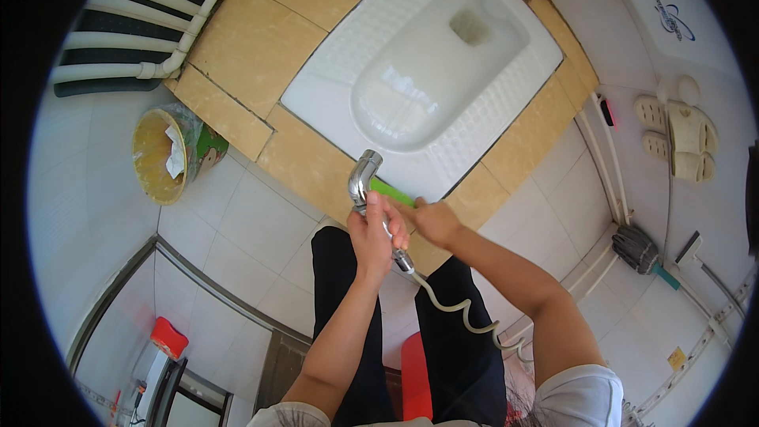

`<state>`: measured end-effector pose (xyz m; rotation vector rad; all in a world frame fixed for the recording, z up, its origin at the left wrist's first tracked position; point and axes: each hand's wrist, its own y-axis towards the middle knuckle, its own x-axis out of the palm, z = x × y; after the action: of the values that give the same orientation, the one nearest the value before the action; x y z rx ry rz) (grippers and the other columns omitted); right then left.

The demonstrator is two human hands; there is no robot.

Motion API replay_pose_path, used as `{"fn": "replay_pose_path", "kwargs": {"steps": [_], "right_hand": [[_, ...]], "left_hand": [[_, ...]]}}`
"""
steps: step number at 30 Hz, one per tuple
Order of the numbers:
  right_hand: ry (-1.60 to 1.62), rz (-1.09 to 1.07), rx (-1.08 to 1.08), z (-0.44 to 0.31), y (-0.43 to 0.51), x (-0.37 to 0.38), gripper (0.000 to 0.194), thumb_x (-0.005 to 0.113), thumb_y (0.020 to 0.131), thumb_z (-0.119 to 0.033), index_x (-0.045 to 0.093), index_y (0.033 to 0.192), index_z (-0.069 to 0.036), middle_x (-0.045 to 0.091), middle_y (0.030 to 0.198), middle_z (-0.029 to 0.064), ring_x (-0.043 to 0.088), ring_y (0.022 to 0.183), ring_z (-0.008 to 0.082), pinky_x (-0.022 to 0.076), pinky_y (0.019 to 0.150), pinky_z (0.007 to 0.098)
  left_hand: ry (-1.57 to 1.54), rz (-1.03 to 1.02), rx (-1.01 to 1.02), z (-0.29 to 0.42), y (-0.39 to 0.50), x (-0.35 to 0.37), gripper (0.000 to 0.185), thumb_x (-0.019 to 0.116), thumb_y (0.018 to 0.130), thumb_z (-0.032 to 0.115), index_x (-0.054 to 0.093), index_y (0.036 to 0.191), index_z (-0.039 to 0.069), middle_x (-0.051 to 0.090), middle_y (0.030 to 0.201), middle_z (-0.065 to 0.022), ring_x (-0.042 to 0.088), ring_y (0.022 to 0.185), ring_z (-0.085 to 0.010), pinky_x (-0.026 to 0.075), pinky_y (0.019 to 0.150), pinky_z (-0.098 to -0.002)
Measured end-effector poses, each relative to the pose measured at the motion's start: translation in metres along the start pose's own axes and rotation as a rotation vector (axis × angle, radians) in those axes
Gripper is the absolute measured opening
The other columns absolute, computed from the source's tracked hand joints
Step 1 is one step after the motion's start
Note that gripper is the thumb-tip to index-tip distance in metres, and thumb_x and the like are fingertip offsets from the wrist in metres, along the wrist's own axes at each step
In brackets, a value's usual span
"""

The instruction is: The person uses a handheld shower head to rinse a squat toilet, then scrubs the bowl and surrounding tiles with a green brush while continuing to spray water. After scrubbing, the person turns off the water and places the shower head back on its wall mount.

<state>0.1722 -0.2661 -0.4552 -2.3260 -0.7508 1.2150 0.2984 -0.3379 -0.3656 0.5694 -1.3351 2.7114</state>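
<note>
My left hand (375, 234) is wrapped around a chrome hand sprayer (360, 178), whose bent head points away from me over the near rim of the toilet. From the sprayer's lower end, a pale coiled hose (462, 306) runs down over my right thigh. Close beside it, my right hand (437, 223) grips one end of a flat bright green object (391, 191), perhaps a brush; my hands hide part of it. The green object lies low over the near edge of a white ceramic squat toilet (332, 92), and whether it touches the surface I cannot tell.
Yellowish tiles (267, 18) form a raised step around the toilet. A lined waste bin (160, 157) holding paper stands at left, below white pipes (198, 24). Slippers (691, 139), a mop (634, 249) and a squeegee (688, 248) are along the right wall. A red seat (417, 376) shows between my legs.
</note>
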Motion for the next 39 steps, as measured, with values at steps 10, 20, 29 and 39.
{"fn": "replay_pose_path", "kwargs": {"steps": [10,20,29,39], "right_hand": [[-0.132,0.357,0.047,0.067,-0.027,0.036,0.068,0.051,0.080,-0.007,0.028,0.138,-0.034,0.054,0.070,0.0134,0.056,0.051,0.0287,0.0466,0.045,0.0392],[0.054,0.542,0.167,0.078,-0.034,0.056,0.064,0.045,0.083,-0.008,0.027,0.139,-0.032,0.058,0.073,0.0170,0.058,0.061,0.0289,0.0472,0.055,0.0425],[0.236,0.752,0.711,0.163,-0.005,-0.046,0.051,0.040,0.090,-0.015,0.028,0.139,-0.024,0.058,0.066,0.0184,0.056,0.055,0.0305,0.0434,0.050,0.0446],[0.287,0.951,0.818,0.185,-0.075,0.005,0.053,0.042,0.091,-0.013,0.027,0.140,-0.027,0.057,0.066,0.0191,0.056,0.054,0.0316,0.0426,0.049,0.0399]], "left_hand": [[-0.050,0.064,-0.023,-0.015,-0.009,0.003,0.036,0.041,0.094,0.036,0.041,0.074,0.006,0.040,0.051,-0.0044,0.040,0.036,-0.0113,0.036,0.035,-0.0263],[-0.002,-0.029,-0.053,-0.040,-0.022,0.018,0.036,0.042,0.094,0.035,0.041,0.074,0.005,0.041,0.051,-0.0043,0.041,0.037,-0.0111,0.036,0.035,-0.0262],[0.110,-0.164,-0.063,-0.055,-0.032,0.030,0.037,0.040,0.094,0.042,0.039,0.080,0.008,0.040,0.052,-0.0033,0.038,0.037,-0.0110,0.035,0.035,-0.0266],[0.138,-0.199,-0.087,-0.062,-0.025,0.043,0.035,0.040,0.094,0.039,0.039,0.080,0.007,0.041,0.053,-0.0037,0.039,0.038,-0.0107,0.037,0.036,-0.0264]]}}
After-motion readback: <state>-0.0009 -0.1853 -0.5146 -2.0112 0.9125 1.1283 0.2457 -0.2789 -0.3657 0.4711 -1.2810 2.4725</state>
